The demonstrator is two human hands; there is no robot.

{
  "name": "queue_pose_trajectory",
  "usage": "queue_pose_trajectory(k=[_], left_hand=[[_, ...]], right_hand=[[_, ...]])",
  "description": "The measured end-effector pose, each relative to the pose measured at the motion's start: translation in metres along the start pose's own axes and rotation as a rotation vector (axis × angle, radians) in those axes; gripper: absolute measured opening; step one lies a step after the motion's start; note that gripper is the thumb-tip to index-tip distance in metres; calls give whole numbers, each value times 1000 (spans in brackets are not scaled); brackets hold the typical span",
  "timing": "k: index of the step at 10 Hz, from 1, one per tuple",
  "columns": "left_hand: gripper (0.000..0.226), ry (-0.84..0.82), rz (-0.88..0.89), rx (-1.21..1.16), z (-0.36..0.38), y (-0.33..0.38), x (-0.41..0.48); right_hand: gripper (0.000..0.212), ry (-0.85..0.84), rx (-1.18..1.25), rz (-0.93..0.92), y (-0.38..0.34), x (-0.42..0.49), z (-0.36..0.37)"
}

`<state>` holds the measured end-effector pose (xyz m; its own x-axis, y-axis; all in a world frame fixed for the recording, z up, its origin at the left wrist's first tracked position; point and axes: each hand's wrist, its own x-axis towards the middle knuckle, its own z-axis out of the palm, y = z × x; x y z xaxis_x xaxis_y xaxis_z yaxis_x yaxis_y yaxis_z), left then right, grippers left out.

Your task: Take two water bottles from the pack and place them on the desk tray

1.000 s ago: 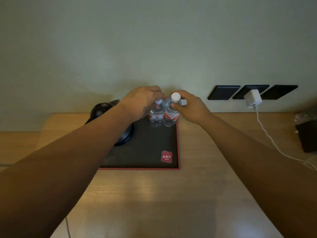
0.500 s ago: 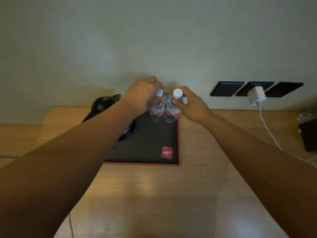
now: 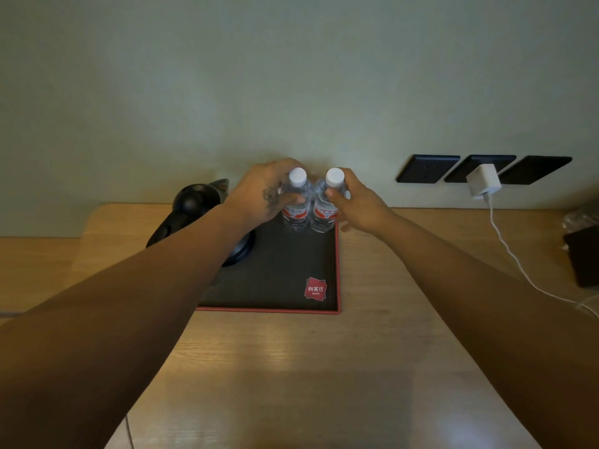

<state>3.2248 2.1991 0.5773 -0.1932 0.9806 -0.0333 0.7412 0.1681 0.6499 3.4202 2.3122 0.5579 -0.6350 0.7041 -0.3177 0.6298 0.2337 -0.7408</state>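
table [image 3: 324, 367]: bare wood along the near edge. tray [image 3: 285, 270]: dark, red-rimmed, set toward the table's far edge; a black kettle [image 3: 191, 209] occupies its far left corner.

both bottles stand upright at the tray's far right corner, sides touching, long axes vertical, caps up. left bottle [image 3: 295, 202]: the left hand [image 3: 259, 192] wraps its upper body from the left, fingers closed around it. right bottle [image 3: 325, 205]: the right hand [image 3: 359, 202] grips it from the right, thumb across the shoulder (lower fingers curl loose near the tray rim).

judgement: each bottle lies directly inside its hand, equally near. placement appears complete; the coming move is to open both hands outward, away from each other, without tipping either bottle.
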Motion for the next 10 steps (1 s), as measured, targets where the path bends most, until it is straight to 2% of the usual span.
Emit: queue_pose_trajectory(k=[1, 5, 7, 8, 9, 10], left_hand=[[38, 46, -31, -129, 10, -5, -1], [38, 147, -79, -90, 22, -7, 12], [38, 164, -94, -148, 26, -8, 8], [39, 156, -89, -177, 24, -6, 1], [53, 143, -146, -233, 20, -2, -7], [64, 165, -252, -194, 16, 5, -17]], right_hand=[[49, 31, 40, 9, 5, 2, 5], [47, 21, 29, 5, 7, 10, -2], [51, 19, 35, 13, 0, -2, 3], [62, 16, 44, -1, -4, -9, 2], [76, 11, 70, -6, -1, -17, 0], [77, 60, 62, 60, 4, -25, -3]])
